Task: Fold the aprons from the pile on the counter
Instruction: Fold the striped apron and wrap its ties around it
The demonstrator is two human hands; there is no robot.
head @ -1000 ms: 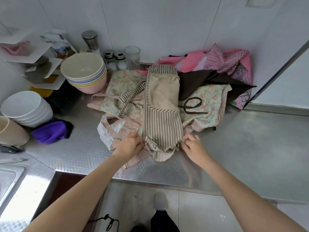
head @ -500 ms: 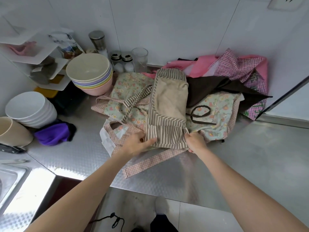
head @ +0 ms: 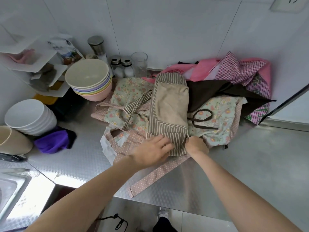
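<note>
A beige apron with brown stripes point(head: 168, 108) lies folded into a long narrow strip on top of a floral apron point(head: 217, 121) with pink dotted trim. My left hand point(head: 150, 152) lies flat on the striped apron's near end, fingers spread over the cloth. My right hand point(head: 197, 145) grips the near right corner of the same apron, fingers curled round the edge. More aprons in pink, check and dark brown point(head: 230, 81) are heaped against the wall at the back right.
Stacked pastel bowls point(head: 88, 81) and white bowls point(head: 28, 116) stand at the left, with a purple cloth point(head: 53, 141), shakers and a glass point(head: 139, 64) by the wall. A sink point(head: 10, 190) is at the lower left. The steel counter point(head: 250, 164) stretches right.
The striped apron's near end has been folded up away from the counter edge. My left hand has moved from its left edge onto the top of the cloth; my right hand still holds the right corner.
</note>
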